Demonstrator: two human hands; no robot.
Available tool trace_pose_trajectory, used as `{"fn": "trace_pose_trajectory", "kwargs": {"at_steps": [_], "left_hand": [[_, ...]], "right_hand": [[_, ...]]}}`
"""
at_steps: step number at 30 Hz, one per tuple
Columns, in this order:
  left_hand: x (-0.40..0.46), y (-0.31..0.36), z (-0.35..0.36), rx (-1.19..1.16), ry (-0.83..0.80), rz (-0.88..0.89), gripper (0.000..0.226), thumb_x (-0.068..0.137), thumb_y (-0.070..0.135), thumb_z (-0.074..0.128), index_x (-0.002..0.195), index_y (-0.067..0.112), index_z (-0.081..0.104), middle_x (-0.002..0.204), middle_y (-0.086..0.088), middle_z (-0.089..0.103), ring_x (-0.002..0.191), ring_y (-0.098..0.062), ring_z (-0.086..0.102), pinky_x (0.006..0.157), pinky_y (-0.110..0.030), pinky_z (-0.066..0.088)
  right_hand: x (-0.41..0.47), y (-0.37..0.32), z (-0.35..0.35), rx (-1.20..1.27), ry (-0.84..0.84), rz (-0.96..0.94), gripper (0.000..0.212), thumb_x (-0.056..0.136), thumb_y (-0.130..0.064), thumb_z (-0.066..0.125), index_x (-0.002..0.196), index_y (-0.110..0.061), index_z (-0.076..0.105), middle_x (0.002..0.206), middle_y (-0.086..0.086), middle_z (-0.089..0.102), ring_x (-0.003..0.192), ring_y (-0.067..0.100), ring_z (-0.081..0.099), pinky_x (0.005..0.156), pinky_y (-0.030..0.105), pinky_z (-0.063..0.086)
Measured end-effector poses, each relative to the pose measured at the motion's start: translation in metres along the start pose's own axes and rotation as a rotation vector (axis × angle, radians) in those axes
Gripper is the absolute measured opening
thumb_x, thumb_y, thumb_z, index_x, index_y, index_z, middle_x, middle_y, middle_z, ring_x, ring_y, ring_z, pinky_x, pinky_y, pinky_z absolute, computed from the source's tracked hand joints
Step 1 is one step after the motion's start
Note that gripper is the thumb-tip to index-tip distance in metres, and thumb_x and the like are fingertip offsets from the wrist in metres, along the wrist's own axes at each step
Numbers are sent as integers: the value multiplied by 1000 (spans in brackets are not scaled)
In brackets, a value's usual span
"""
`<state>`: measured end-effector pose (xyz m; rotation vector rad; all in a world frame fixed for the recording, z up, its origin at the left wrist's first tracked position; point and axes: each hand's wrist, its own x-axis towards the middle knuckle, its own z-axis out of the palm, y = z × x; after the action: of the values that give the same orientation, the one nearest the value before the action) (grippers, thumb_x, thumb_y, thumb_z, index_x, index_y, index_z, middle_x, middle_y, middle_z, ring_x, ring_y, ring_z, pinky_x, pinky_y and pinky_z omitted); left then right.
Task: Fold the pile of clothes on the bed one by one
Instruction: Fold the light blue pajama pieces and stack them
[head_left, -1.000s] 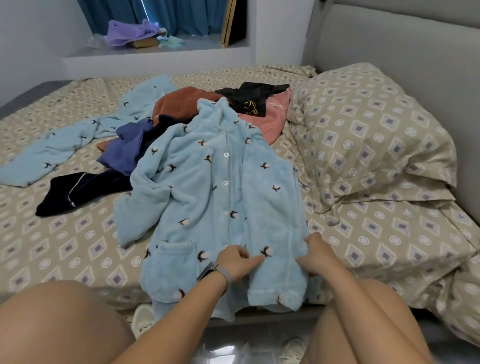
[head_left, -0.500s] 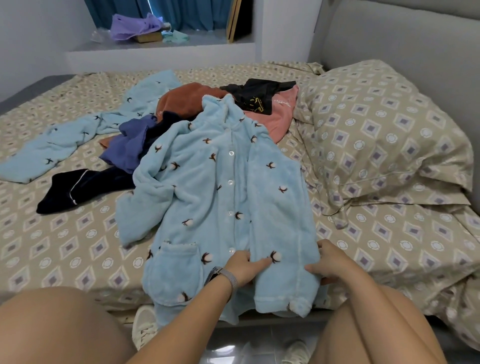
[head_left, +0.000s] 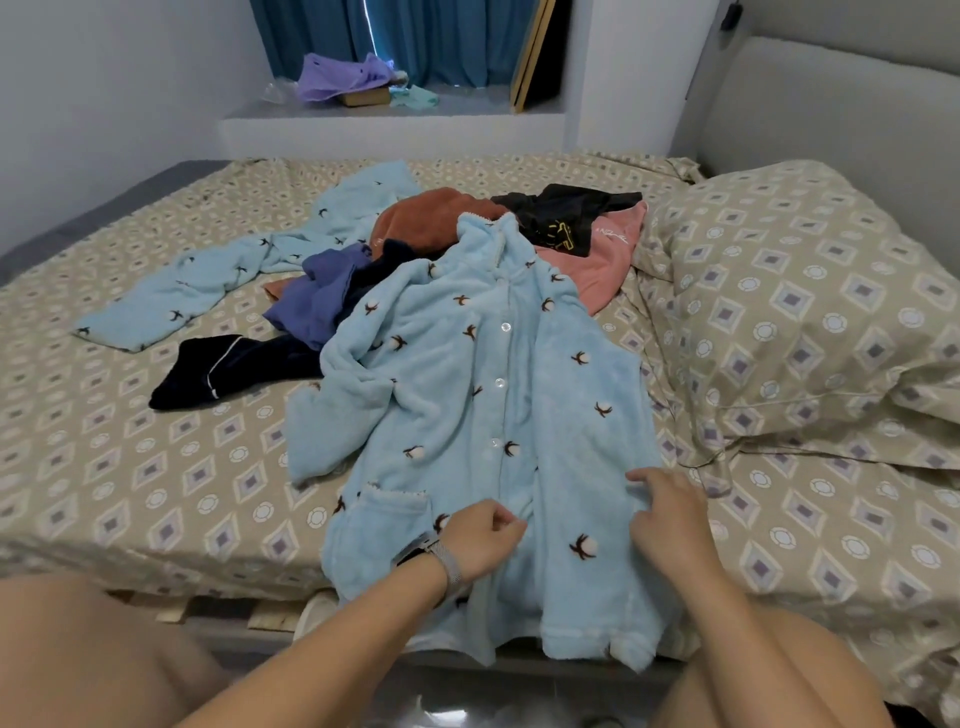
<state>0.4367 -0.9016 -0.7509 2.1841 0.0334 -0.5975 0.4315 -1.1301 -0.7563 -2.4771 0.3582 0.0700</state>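
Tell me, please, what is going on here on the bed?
A person sits at the bed edge with a light blue fleece pajama top laid out front-up and buttoned, its hem hanging over the edge. The left hand pinches the fabric near the button line, while the right hand rests on the top's right side. No fold is made yet. Behind it lies the unfolded pile, with matching blue pajama pants spread to the left.

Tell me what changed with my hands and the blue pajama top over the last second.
The right hand slid up the blue pajama top along its right edge, fingers now spread loosely on the fleece. The left hand stayed near the button placket, fingers curled at the fabric; whether it pinches it is unclear. The top stayed flat and buttoned, hem over the bed edge. The pile behind did not move.
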Motion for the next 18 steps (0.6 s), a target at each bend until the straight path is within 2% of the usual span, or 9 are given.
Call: {"fn": "trace_pose_trajectory", "kwargs": {"at_steps": [3,5,7,8,11,13,16,18], "left_hand": [[-2,-7,-33,-63,135,-49,11,92,27,56,83,22,56,83,0,62,84,-22,64,78,-37,55],[3,-15,-57,23,266,-63,16,93,22,55,77,24,54,78,0,61,83,-25,63,76,-35,52],[12,-24,-85,148,415,-60,12,92,20,55,80,21,57,86,-3,66,93,-28,63,77,-30,47],[19,-30,-99,163,476,-71,5,91,19,57,89,16,61,96,-7,68,98,-29,62,79,-30,45],[38,-51,-144,167,641,-182,41,83,19,68,118,3,55,120,-17,58,107,-34,57,87,-37,46],[50,-66,-173,230,687,-268,69,77,28,75,133,1,44,133,-21,49,119,-38,50,96,-40,43],[61,-82,-201,378,592,-391,97,73,50,76,145,6,28,145,-17,36,133,-34,35,105,-38,33],[66,-90,-208,384,523,-338,98,71,51,78,145,12,27,145,-13,35,133,-32,35,106,-38,35]], "right_hand": [[2,-3,7,-61,-94,-58,46,79,2,51,116,-22,64,120,0,57,121,27,45,96,25,33],[1,-5,9,-96,-108,-47,41,81,-3,52,114,-24,65,119,-2,58,118,26,47,100,31,37],[4,-5,9,-90,-93,-26,38,82,-5,53,112,-25,66,117,-3,60,117,25,48,100,32,39],[6,-5,9,-79,-85,-16,37,82,-5,53,110,-26,66,116,-3,61,117,24,49,99,32,41],[15,-5,11,-42,-52,12,36,79,-5,52,102,-29,66,111,-6,65,114,22,55,96,35,46],[24,-8,13,-9,-1,34,35,79,-4,52,95,-32,64,107,-8,67,111,23,56,94,36,47],[45,-15,17,8,77,15,33,77,-5,56,90,-35,60,101,-7,70,108,27,58,90,38,49],[58,-22,19,-4,117,4,30,77,-8,60,90,-35,60,97,-7,70,103,28,59,87,40,50]]}}
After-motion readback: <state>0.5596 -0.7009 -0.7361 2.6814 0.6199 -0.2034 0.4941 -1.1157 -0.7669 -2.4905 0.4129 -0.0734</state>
